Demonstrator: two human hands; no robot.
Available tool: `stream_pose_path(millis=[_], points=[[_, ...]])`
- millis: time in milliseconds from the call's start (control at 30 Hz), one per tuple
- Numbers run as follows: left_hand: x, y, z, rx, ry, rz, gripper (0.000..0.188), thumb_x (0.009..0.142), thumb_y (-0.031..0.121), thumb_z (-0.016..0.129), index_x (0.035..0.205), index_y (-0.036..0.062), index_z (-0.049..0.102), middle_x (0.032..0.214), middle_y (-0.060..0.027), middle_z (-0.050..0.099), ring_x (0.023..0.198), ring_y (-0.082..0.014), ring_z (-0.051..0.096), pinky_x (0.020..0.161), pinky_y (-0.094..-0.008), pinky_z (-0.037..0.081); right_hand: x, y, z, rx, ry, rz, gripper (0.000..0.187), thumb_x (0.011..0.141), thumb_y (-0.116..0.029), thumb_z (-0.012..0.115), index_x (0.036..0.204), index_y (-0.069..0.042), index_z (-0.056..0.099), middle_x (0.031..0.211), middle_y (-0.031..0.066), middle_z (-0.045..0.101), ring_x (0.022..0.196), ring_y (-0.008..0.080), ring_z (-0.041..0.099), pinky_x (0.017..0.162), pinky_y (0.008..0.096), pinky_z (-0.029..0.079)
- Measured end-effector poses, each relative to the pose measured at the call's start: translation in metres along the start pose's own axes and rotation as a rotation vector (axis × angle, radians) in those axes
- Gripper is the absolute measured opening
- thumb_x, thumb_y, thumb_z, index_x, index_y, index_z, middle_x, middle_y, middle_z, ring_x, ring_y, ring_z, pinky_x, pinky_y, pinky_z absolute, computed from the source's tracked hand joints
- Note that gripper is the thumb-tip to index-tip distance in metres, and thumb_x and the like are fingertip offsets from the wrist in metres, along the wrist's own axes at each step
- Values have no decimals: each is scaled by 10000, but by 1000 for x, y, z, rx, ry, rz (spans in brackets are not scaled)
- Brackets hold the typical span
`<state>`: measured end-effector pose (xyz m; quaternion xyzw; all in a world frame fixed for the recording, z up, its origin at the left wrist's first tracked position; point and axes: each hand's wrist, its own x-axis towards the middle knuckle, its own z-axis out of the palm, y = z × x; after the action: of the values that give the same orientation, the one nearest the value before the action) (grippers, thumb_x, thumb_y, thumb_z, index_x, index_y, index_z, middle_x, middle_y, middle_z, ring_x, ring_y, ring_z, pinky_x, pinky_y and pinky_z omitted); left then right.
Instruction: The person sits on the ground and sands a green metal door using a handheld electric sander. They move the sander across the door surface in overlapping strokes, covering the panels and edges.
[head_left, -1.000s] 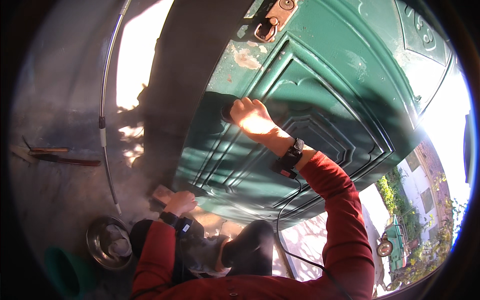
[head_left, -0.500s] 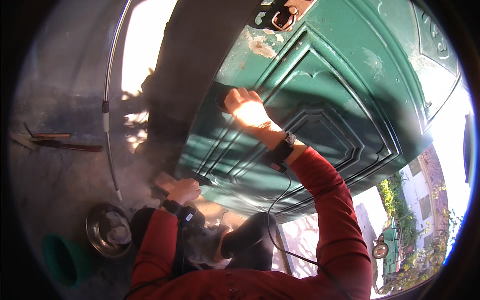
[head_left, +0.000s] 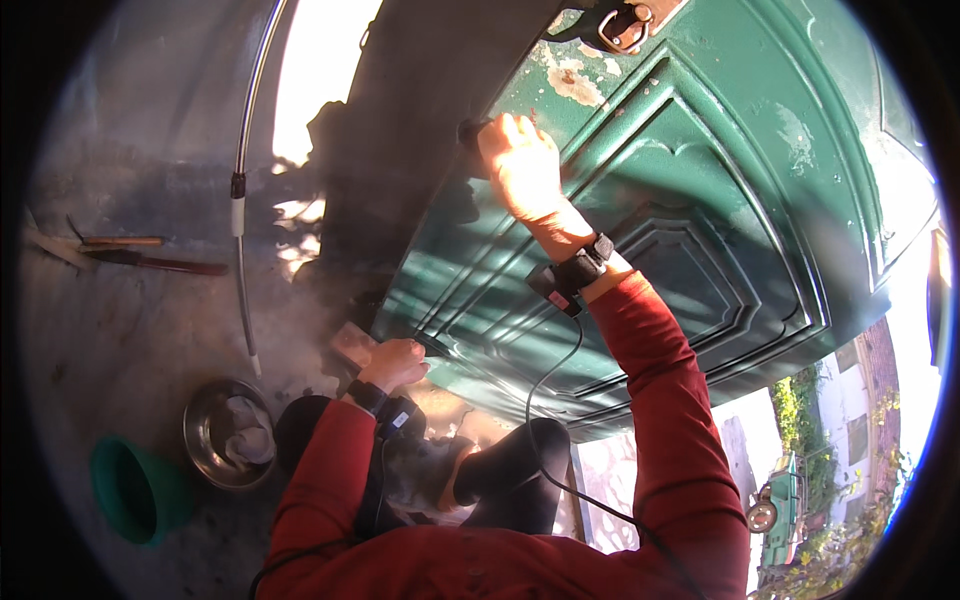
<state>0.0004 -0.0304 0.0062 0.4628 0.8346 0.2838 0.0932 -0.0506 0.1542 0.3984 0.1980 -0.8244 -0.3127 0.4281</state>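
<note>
Upper centre, the right hand (head_left: 524, 165) clasps a dark object (head_left: 469, 134) by the green door (head_left: 680, 265); lower centre, the left hand (head_left: 396, 364) curls, contents indiscernible.

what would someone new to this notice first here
Probably the big green panelled door, filling the middle and upper right. Next, the sunlit right hand, holding a dark object at the door's left edge. Then the metal bowl with a pale cloth in it, lower left, beside a green bucket.
</note>
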Motion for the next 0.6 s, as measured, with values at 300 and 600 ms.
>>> stream_pose_path(millis=[300, 600], points=[[-16, -2, -26, -16, -58, -72, 325, 940, 340, 744, 975, 37, 857, 1049, -227, 826, 1013, -436, 803, 903, -530, 649, -17, -14, -3, 30, -186, -24, 165, 838, -133, 739, 994, -98, 700, 1026, 91, 659, 1011, 314, 704, 791, 450, 598], [-8, 5, -27, 16, -67, -69, 340, 951, 369, 764, 976, 45, 862, 1046, -226, 827, 1007, -433, 806, 900, -527, 652, 8, -10, 19, 108, 64, 172, 223, 855, -129, 745, 1072, -85, 723, 1015, 106, 620, 921, 320, 665, 766, 466, 576]])
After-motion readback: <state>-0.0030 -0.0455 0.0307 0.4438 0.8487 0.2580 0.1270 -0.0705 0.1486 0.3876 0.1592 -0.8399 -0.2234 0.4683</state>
